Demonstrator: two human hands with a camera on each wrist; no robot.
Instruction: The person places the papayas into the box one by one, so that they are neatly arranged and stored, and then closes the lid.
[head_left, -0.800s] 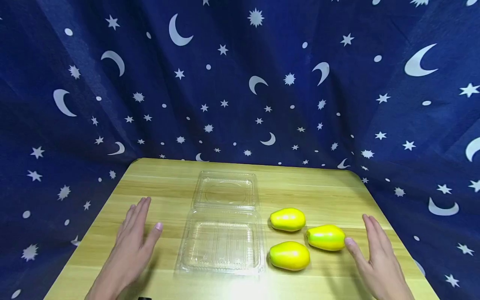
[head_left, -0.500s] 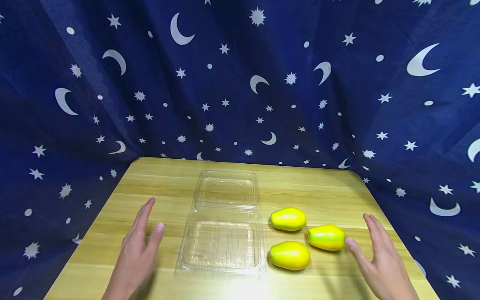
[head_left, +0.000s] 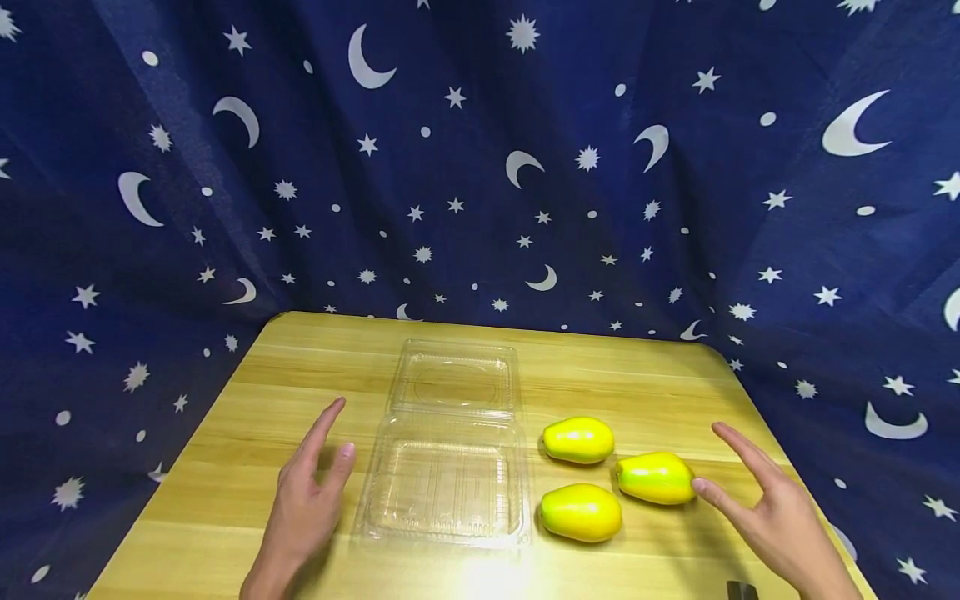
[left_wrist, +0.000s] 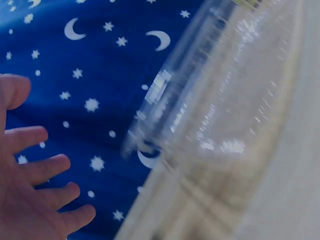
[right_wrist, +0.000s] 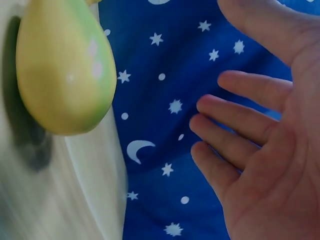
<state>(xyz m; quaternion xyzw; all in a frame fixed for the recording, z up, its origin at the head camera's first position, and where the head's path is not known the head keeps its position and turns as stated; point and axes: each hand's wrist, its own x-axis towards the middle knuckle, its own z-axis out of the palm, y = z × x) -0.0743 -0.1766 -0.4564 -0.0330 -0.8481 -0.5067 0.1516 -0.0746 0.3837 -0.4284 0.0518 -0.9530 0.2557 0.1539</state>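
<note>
A clear plastic clamshell container (head_left: 442, 487) lies unfolded on the wooden table, its lid half (head_left: 456, 383) toward the back. To its right rest three yellow papayas: a rear one (head_left: 578, 440), a front one (head_left: 581, 512) and a right one (head_left: 656, 478). My left hand (head_left: 307, 500) hovers left of the container, fingers extended, holding nothing; the left wrist view shows its spread fingers (left_wrist: 50, 170) apart from the plastic. Beside the right papaya is my right hand (head_left: 776, 508), its thumb tip close to the fruit in the head view. In the right wrist view, a gap separates that papaya (right_wrist: 65, 70) from the fingers.
The wooden table (head_left: 300, 375) has rounded far corners. A dark blue curtain (head_left: 465, 167) with moons and stars hangs behind it and at both sides. A small dark object (head_left: 741, 591) shows at the bottom edge near the right forearm.
My left hand has moved right, closer to the container. The right hand has turned slightly, its fingers now leaning further left. Container and papayas stay in place; the head view shifts slightly.
</note>
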